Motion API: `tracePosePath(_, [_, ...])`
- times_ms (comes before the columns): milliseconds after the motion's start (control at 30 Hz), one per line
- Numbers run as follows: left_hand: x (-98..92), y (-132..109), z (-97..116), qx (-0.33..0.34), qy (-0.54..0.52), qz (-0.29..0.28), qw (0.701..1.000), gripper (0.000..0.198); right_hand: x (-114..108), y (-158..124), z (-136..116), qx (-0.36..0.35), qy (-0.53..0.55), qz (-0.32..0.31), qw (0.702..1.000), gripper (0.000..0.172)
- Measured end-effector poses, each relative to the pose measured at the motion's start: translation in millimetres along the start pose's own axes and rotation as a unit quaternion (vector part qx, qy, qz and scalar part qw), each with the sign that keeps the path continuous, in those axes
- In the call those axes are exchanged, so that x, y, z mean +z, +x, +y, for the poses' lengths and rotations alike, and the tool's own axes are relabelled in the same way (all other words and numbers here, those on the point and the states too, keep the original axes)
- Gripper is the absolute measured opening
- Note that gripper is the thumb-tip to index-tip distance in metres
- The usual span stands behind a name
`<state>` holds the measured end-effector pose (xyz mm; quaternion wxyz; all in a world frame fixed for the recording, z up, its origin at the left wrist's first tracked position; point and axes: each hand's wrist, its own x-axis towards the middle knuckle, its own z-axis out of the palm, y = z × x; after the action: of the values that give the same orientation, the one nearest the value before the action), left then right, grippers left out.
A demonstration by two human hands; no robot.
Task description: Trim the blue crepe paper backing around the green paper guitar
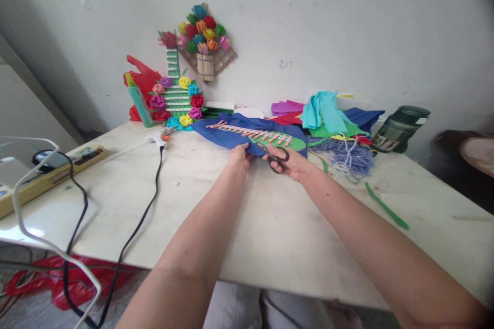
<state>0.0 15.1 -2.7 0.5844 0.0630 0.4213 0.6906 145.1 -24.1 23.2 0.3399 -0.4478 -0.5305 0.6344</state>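
My left hand (238, 156) pinches the near edge of a dark blue sheet (227, 131) lying on the wooden table (270, 226). My right hand (292, 162) is closed on black-handled scissors (275, 156), whose blades point left at that same edge. On the blue sheet rests a green cut-out shape (295, 143) covered with a row of pink sticks (250, 133).
Paper-flower crafts (179, 97) and a green glue bottle (139, 105) stand against the wall. Coloured paper (324, 110), blue yarn (347, 157) and a dark bottle (399, 128) lie right. A glue gun (160, 138), its black cable (150, 200) and a power strip (50, 175) sit left.
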Motion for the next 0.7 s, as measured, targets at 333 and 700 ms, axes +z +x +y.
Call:
tracePosePath(333, [0.8, 6, -2, 0.011, -0.016, 0.026, 0.999, 0.019, 11, -7, 4, -0.024, -0.012, 0.035, 0.999, 0.046])
tracePosePath(700, [2.0, 7, -4, 0.022, -0.012, 0.016, 1.000, 0.017, 13, -9, -2, 0.009, -0.033, 0.020, 0.999, 0.046])
